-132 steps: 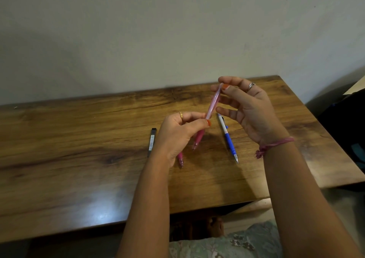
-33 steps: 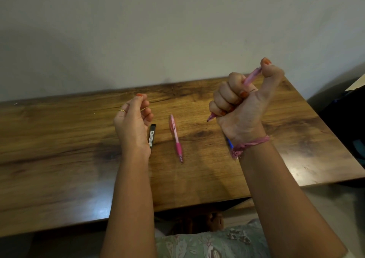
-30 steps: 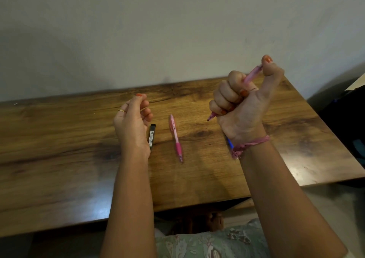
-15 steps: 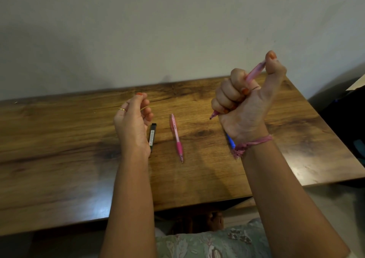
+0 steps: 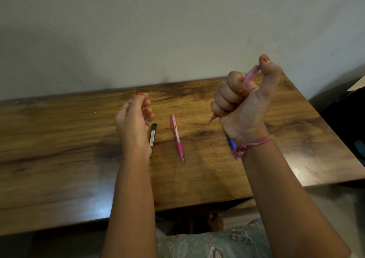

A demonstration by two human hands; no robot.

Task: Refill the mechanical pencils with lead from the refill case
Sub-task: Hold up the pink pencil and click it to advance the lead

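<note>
Wooden table (image 5: 59,159) fills the middle of the frame. Our right hand (image 5: 243,107), at right of centre, fists a pink pencil (image 5: 249,74), thumb on its cap. Our left hand (image 5: 134,123) hovers loosely curled, holding nothing we can see. Between them lie a second pink pencil (image 5: 176,137) and the black refill case (image 5: 153,136); a blue pencil (image 5: 232,144) peeks out beneath the right wrist.

Pink pencils (image 5: 177,137), black refill case (image 5: 153,134), brown wood-grain table (image 5: 59,149)
</note>
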